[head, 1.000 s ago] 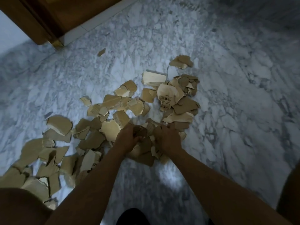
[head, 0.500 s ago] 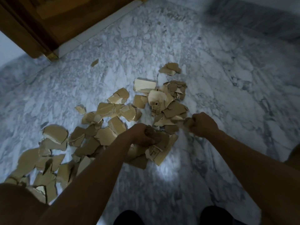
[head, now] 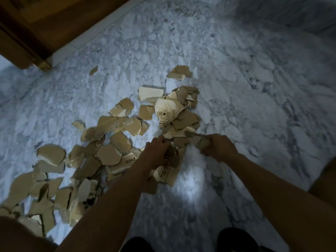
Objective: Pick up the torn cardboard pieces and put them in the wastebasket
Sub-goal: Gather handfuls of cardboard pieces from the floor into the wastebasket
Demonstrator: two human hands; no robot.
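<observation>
Where fingers are curled, cardboard is held: crumpled wad gripped in left hand; torn strip pinched in right hand. Printed piece seen just under left hand; whether held or lying, cannot be told. Hands set low, near each other, over near edge of pile. Pile spread on marble floor, from lower left up to centre. One chip lain apart, near wood frame at upper left. Bright patch seen on floor between forearms. Dark shoes seen at bottom edge.
</observation>
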